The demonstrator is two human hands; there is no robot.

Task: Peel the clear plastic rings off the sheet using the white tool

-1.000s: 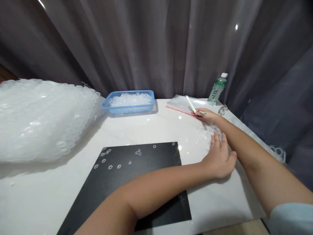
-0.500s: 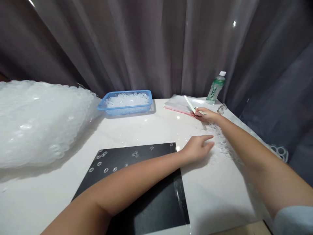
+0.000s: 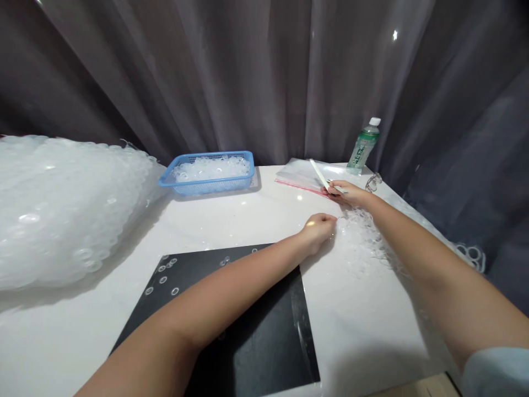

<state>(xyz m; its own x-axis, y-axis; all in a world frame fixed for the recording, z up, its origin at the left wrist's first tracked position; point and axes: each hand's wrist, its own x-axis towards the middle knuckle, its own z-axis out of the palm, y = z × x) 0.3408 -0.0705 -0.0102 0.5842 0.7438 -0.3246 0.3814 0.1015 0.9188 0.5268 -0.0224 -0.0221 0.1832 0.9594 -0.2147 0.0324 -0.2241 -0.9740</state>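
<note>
Head view: loose clear plastic rings (image 3: pixel 359 245) on a white worktop (image 3: pixel 248 220), between both hands.
Light, thin and slick, so easily skated aside; best taken by the rim with a fingertip, not pressed from above. Just right of the left hand (image 3: pixel 318 231), curled nearly shut on the worktop, with anything beneath its fingers impossible to tell. Right hand (image 3: pixel 347 193) closed in a pinch on a white strip (image 3: pixel 319 174), the strip's far part over a clear zip bag (image 3: pixel 300 176) with a red edge. Beyond the right hand, a green-labelled bottle (image 3: pixel 362 148). Left of the left hand, a black board (image 3: pixel 248 325) dotted with rings, a blue basket (image 3: pixel 206 188) of rings and a large clear bag (image 3: pixel 61 215) bulging with more.
</note>
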